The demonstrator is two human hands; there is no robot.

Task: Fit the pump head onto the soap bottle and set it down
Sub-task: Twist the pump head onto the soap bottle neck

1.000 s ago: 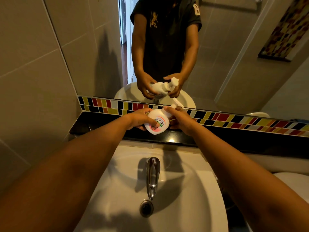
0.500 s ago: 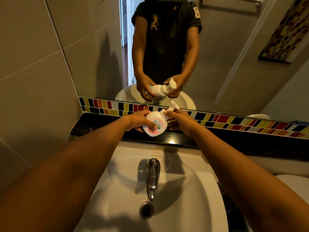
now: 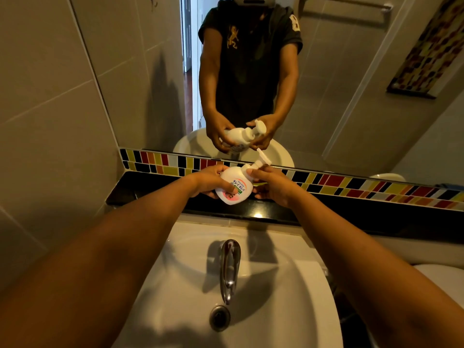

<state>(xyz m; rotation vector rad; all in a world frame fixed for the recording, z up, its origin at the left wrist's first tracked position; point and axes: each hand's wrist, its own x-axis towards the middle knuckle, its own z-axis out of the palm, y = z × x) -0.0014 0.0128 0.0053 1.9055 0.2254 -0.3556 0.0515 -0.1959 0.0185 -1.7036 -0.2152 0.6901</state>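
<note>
A white soap bottle (image 3: 234, 187) with a pink and green label is held tilted above the black ledge, its bottom toward me. My left hand (image 3: 207, 180) grips the bottle's body from the left. The white pump head (image 3: 261, 160) sits on the bottle's neck, its nozzle pointing up and away toward the mirror. My right hand (image 3: 270, 183) is closed around the collar of the pump head at the neck. The mirror repeats both hands and the bottle.
A glossy black ledge (image 3: 140, 190) runs under a strip of coloured tiles (image 3: 351, 187). Below it is a white sink (image 3: 288, 285) with a chrome tap (image 3: 229, 264) and a drain (image 3: 219, 317). Grey tiled wall stands on the left. A white rim shows at right.
The bottle has tipped a little more upright and shifted slightly left and down. My right hand has turned on the pump collar, and the nozzle now points more steeply up.
</note>
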